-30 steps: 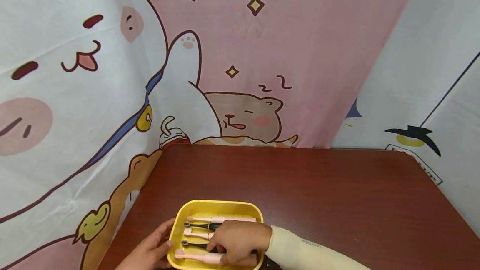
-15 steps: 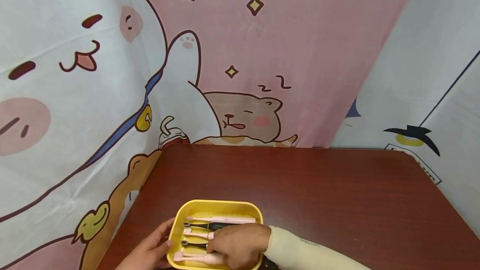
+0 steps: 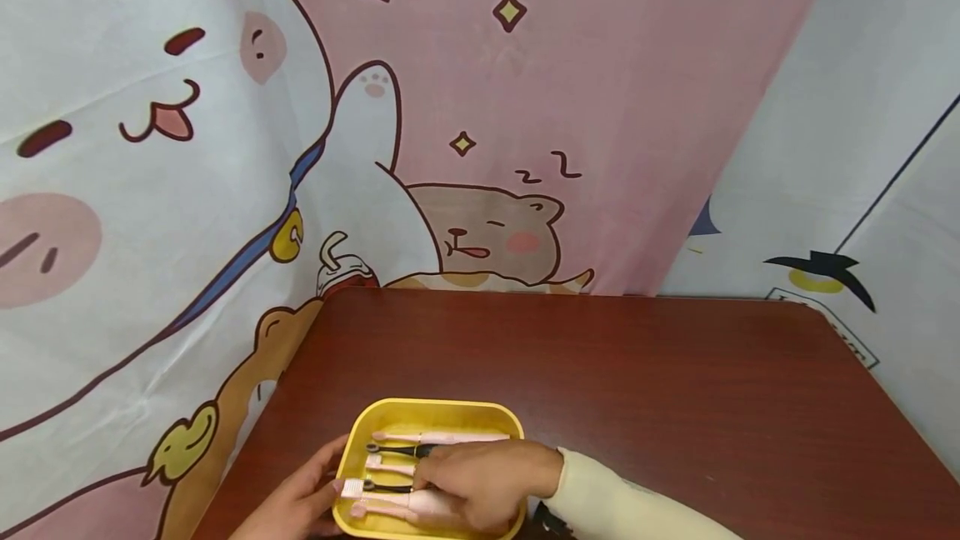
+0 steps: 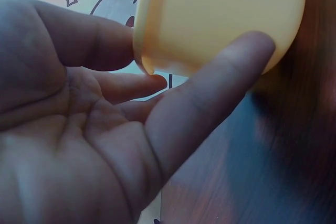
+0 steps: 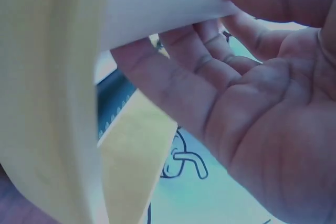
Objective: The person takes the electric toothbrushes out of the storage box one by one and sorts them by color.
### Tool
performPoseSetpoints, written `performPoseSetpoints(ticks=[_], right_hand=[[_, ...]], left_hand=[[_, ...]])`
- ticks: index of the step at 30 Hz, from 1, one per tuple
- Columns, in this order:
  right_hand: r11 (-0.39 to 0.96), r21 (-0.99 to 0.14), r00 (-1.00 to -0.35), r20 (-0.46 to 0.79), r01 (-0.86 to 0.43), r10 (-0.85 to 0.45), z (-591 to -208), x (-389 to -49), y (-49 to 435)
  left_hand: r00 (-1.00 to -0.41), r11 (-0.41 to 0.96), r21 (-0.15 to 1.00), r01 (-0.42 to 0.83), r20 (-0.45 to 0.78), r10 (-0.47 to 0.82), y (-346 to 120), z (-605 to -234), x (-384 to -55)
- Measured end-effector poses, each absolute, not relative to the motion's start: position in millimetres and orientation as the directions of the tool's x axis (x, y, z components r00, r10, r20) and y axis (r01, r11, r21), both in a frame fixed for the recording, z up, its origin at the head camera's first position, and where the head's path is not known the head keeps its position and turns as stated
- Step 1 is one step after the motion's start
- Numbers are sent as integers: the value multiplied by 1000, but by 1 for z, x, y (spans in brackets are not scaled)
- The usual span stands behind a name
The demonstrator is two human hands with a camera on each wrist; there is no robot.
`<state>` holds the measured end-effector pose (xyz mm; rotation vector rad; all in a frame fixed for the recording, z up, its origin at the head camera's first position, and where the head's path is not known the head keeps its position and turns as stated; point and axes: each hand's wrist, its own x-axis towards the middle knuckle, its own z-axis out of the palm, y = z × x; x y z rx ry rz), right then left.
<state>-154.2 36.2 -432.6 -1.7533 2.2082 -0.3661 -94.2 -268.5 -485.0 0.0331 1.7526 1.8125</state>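
At the near edge of the table, a yellow tray [image 3: 442,403] holds several pink and black toothbrushes. My left hand [image 3: 300,498] grips its left end; the left wrist view shows the thumb [image 4: 247,51] against the outer wall and the fingers round the corner. Inside the tray, my right hand [image 3: 491,477] pinches a pink toothbrush [image 3: 390,499], whose white bristles overlap the left rim. Its pale handle [image 5: 163,9] lies between thumb and fingers in the right wrist view. Another pink toothbrush [image 3: 381,512] lies nearer me, and a black toothbrush [image 3: 393,450] farther back; the right hand hides several handles.
The dark red-brown table [image 3: 600,365] extends behind and to the right of the tray. A printed cartoon cloth [image 3: 637,107] hangs at its back and sides. A black object [image 3: 552,521] shows under the right forearm.
The pink toothbrush in my right hand has shifted away from me and left, its head now over the black one and the left rim. The left hand and tray have stayed nearly still.
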Motion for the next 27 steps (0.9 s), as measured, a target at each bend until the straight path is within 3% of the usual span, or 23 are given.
performPoseSetpoints(ticks=[6,11,19,27], right_hand=[[162,-472,-195,21,-867,-981,-430,-158,47],[177,-499,-240,66,-848,-968,-433,-157,53],[201,-533,-379,247,-822,-892,-423,-153,65],[154,-662,-531,416,-733,-738,-405,-152,93]], left_hand=[[-805,52,912,-407,-385,452,-269,-485,-95],[-798,41,912,-407,-377,470,-270,-486,-95],[-792,21,902,-432,-390,470,-271,-487,-95],[-795,26,906,-423,-385,469,-271,-487,-94]])
